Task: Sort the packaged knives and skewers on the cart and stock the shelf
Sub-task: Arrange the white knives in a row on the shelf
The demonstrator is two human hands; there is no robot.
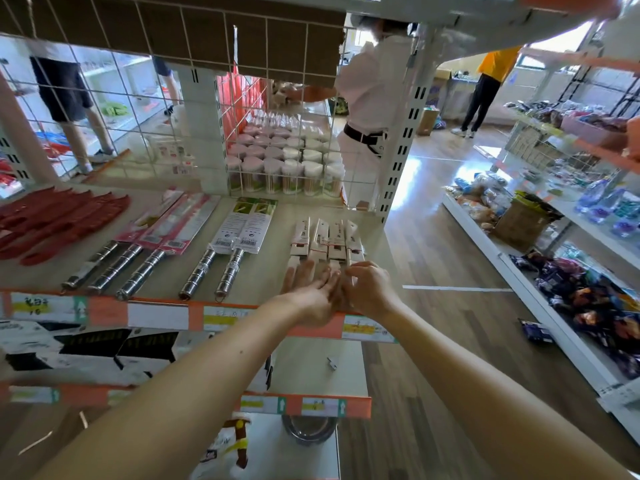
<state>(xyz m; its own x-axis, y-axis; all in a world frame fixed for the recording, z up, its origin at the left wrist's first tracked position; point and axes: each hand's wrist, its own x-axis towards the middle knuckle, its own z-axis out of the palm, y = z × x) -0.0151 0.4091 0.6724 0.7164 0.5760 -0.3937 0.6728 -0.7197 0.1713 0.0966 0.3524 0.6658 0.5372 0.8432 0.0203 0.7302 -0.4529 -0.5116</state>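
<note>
Several white-sleeved packaged knives lie side by side at the right end of the shelf. My left hand lies flat with fingers spread over their near handle ends. My right hand is curled beside it, fingertips pinching at the rightmost pack's near end. To the left lie two steel-handled knives in white sleeves, three steel-handled knives in pink sleeves and a row of red packs.
A wire grid backs the shelf, with jars of sticks behind it. A lower shelf holds black-and-white packs. People stand in the aisle beyond. A stocked shelf unit lines the right side.
</note>
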